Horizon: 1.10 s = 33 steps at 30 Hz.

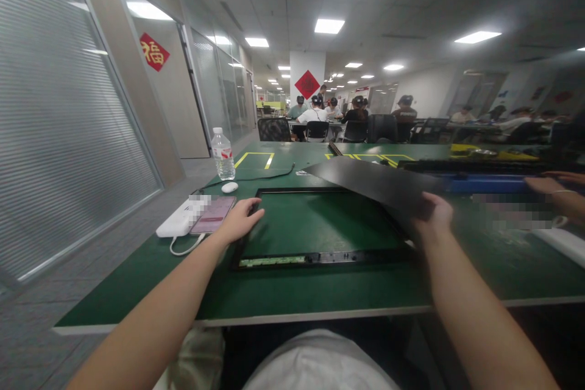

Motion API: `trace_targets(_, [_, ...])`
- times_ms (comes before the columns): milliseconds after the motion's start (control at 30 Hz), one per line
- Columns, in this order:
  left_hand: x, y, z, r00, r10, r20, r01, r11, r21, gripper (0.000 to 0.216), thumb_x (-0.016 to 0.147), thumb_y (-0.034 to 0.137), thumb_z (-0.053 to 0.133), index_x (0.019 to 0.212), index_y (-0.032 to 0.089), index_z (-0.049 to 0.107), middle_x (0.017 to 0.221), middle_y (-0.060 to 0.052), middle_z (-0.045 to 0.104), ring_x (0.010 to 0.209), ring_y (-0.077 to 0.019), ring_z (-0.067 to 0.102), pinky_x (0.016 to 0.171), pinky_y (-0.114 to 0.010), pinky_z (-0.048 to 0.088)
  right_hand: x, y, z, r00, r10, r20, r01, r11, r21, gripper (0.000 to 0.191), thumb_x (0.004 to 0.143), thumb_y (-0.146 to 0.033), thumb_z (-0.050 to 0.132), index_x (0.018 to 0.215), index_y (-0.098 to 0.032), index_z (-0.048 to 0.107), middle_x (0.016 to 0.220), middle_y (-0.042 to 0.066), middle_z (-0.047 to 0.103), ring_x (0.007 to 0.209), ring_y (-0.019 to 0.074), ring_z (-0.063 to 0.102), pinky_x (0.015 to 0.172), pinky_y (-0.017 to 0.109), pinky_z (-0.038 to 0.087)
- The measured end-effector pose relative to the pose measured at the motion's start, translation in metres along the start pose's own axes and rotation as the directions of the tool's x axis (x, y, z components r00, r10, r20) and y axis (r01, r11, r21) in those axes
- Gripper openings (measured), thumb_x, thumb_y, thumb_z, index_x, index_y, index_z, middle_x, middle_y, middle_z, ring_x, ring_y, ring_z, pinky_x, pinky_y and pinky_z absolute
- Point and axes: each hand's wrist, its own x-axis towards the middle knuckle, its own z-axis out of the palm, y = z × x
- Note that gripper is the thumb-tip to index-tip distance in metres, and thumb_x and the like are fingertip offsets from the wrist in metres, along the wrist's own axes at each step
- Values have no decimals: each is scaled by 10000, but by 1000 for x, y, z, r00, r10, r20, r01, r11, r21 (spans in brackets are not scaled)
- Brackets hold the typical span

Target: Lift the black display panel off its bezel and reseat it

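Observation:
A black rectangular frame [361, 257] lies flat on the green table, with a green circuit strip [273, 262] along its near side. My left hand [238, 220] is at the frame's left edge, thumb and fingers apart; its palm is hidden. My right hand [435, 216] is closed on the right part of a thin dark sheet [365, 178]. That sheet is tilted above the frame's far right corner and covers part of it. The sheet's right end is blurred.
Left of the frame are a phone [218, 210], a white power bank [176, 222] with a cable, a white oval object [230, 187] and a water bottle [223, 155]. At right, another person's hand [546, 187] is near a blue object [487, 183]. People sit farther back.

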Motion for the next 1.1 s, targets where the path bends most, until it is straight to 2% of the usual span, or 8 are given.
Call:
trace_targets(100, [0, 5, -1, 995, -97, -28, 86, 956, -282, 516, 764, 503, 695, 1172, 188, 668, 1224, -139, 695, 1191, -319, 619, 1030, -452, 465, -1, 1, 0, 996, 83, 33, -82, 997, -14, 164, 750, -195, 584, 906, -199, 633, 789, 14, 685, 689, 180, 660, 715, 357, 624])
trace_targets(200, [2, 7, -2, 986, -162, -27, 133, 886, -445, 538, 754, 510, 731, 1176, 183, 660, 1225, -144, 700, 1209, -309, 619, 1033, -432, 460, 2, 2, -2, 987, 121, 102, -119, 992, -30, 172, 760, -226, 583, 918, -204, 648, 787, 13, 691, 728, 202, 682, 754, 396, 626])
trace_targets(400, [-1, 15, -3, 973, -222, 68, 220, 786, -577, 599, 721, 435, 796, 1229, 166, 625, 1198, -147, 712, 1163, -291, 655, 1014, -424, 481, 0, -4, -3, 977, 175, 122, -154, 974, -164, 141, 759, -216, 606, 890, -224, 656, 712, 16, 682, 722, 231, 698, 754, 418, 632])
trace_targets(567, [-6, 19, -3, 960, -223, 168, 278, 731, -623, 638, 707, 347, 828, 1278, 168, 607, 1119, -129, 742, 1070, -266, 702, 948, -406, 522, -16, -7, 2, 947, 271, 171, -234, 950, -209, 236, 740, -254, 636, 969, -209, 672, 812, 61, 728, 862, 299, 720, 814, 484, 625])
trace_targets(767, [-3, 14, -1, 979, -184, 91, 196, 705, -681, 636, 541, 262, 907, 1129, 165, 683, 1065, -106, 764, 1073, -299, 696, 983, -457, 513, -31, -6, 11, 897, 407, 172, -350, 892, -286, 252, 788, -234, 657, 1037, -209, 683, 830, 80, 745, 871, 307, 734, 824, 486, 618])
trace_targets(867, [1, 12, -2, 991, -132, -17, 85, 725, -683, 608, 512, 282, 902, 1071, 172, 689, 1130, -98, 755, 1161, -327, 654, 1037, -498, 477, -35, 0, 12, 890, 366, 272, -275, 907, -319, 308, 753, -149, 696, 1054, -213, 683, 838, 64, 752, 877, 290, 739, 840, 462, 610])
trace_targets(1000, [4, 11, -5, 977, -53, -208, -91, 777, -623, 586, 545, 277, 864, 1073, 179, 630, 1185, -107, 728, 1222, -321, 618, 1105, -507, 412, -39, 8, 13, 856, 306, 417, -170, 928, -332, 340, 745, -101, 710, 1061, -219, 668, 923, 47, 765, 958, 260, 732, 888, 447, 591])
trace_targets(1100, [2, 14, -6, 963, 35, -268, -188, 800, -570, 557, 615, 278, 821, 1105, 199, 568, 1200, -101, 712, 1221, -291, 618, 1112, -490, 409, -41, 8, 15, 859, 240, 452, -111, 949, -294, 316, 765, -116, 738, 1053, -220, 658, 998, 54, 762, 1017, 249, 718, 929, 445, 570])
